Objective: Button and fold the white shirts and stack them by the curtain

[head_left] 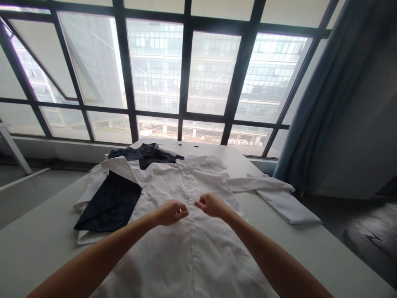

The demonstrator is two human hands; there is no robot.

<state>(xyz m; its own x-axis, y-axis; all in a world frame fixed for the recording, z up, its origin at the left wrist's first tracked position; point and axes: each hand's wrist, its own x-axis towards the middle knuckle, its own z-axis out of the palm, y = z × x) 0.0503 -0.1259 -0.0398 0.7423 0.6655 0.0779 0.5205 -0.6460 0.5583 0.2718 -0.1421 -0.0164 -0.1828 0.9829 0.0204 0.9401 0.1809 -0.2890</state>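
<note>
A white long-sleeved shirt (167, 256) lies front up and spread out, its collar at the far end and its button placket running down the middle. My left hand (173, 212) is over the placket's left side, fingers curled in towards the thumb. Just across the placket is my right hand (212, 205), closed, with thumb and forefinger together. A small gap separates the two hands. Whether either pinches any fabric is hidden by the fingers. The shirt's right-hand sleeve stretches out sideways; the left-hand one is folded back near dark clothing.
The white table (40, 244) carries folded navy cloth (110, 203) over white garments at left, a dark garment (145, 154) behind the collar and a folded white cloth (288, 207) at right. Beyond are windows and a blue-grey curtain (319, 107).
</note>
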